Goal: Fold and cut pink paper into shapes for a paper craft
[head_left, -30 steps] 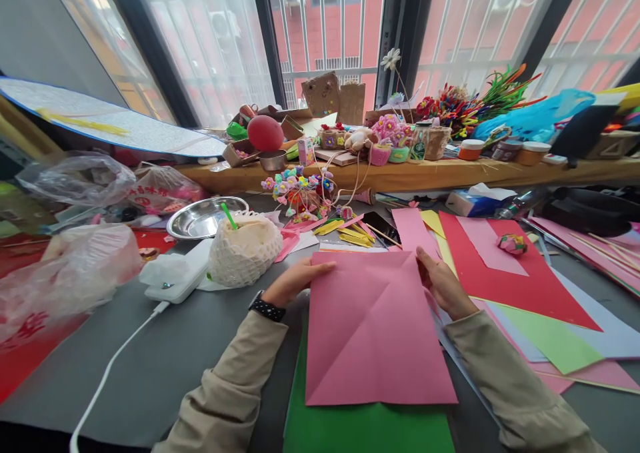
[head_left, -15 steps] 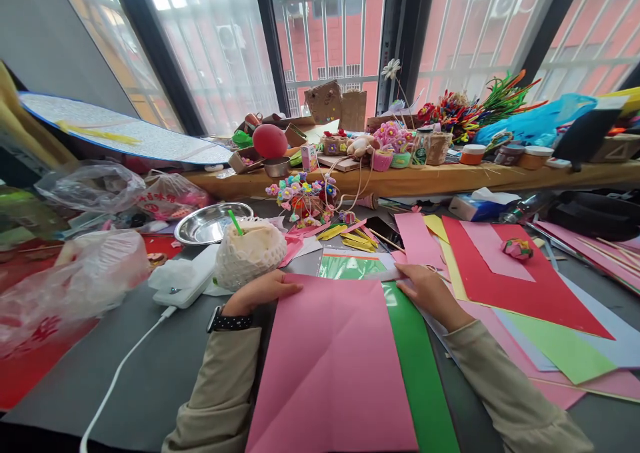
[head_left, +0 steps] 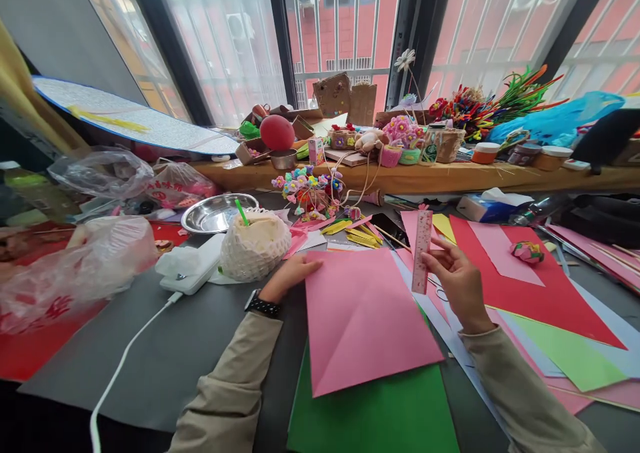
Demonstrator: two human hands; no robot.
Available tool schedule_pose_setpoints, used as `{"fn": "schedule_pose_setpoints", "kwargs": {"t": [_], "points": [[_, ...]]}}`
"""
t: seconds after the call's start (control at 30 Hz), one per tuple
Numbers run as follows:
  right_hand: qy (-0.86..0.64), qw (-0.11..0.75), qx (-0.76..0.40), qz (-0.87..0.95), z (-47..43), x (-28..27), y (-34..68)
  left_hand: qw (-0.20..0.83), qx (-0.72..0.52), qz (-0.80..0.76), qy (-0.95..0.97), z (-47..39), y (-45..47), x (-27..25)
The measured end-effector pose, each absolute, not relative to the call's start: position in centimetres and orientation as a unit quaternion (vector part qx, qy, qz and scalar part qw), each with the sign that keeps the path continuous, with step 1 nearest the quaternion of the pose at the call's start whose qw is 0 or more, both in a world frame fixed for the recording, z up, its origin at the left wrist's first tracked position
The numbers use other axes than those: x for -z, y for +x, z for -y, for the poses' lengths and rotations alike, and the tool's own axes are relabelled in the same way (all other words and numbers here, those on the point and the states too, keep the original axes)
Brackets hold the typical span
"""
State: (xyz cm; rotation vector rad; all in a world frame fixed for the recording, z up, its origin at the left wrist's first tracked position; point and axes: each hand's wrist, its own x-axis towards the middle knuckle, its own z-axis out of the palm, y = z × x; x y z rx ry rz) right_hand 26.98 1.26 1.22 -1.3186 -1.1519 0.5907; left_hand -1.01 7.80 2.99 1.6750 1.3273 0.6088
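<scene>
A creased pink sheet of paper (head_left: 365,326) lies over a green sheet (head_left: 375,413), turned slightly askew to it. My left hand (head_left: 293,276) is at the pink sheet's upper left corner, its thumb and fingers closed on the edge. In my right hand (head_left: 457,280) a short pink-and-white ruler (head_left: 421,253) stands upright, pinched between thumb and fingers to the right of the pink sheet. Behind that hand, a pair of scissors (head_left: 440,293) shows only its handle loop. Yellow folded paper strips (head_left: 363,236) lie beyond the pink sheet.
At left are a coconut in foam netting (head_left: 255,245), a white power bank (head_left: 193,273) with a cable, and a metal bowl (head_left: 217,214). Red paper (head_left: 500,286) and other coloured sheets spread at right. A wooden ledge (head_left: 320,184) full of crafts runs along the windows.
The pink sheet has shifted up and right and turned, baring more green below. My right hand has lifted from the sheet's top edge, raising the ruler upright. My left hand still holds the corner.
</scene>
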Motion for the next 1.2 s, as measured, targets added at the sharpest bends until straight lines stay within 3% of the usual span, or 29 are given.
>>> {"fn": "schedule_pose_setpoints", "kwargs": {"t": [0.07,0.13,0.33,0.53,0.83,1.2], "points": [[-0.517,0.6,-0.374,0.483,-1.1,-1.2,26.3,0.448,-0.252,-0.525,0.678,-8.1,0.6,-2.3],[-0.511,0.539,-0.436,0.508,-1.1,-0.7,25.4,0.454,-0.252,-0.509,0.687,-8.2,1.9,-1.9],[-0.55,0.412,-0.455,0.566,-0.7,0.5,24.0,0.412,-0.231,-0.476,0.741,-8.1,2.3,-2.0],[-0.475,0.318,-0.519,0.636,0.0,-0.6,24.2,0.419,-0.216,-0.463,0.75,-8.4,1.0,-2.3],[-0.485,0.357,-0.462,0.651,-0.2,0.2,22.9,0.458,-0.205,-0.459,0.733,-8.0,0.6,-2.4],[-0.502,0.379,-0.387,0.674,-0.5,0.9,22.3,0.414,-0.196,-0.497,0.737,-8.3,0.7,-1.5]]}}
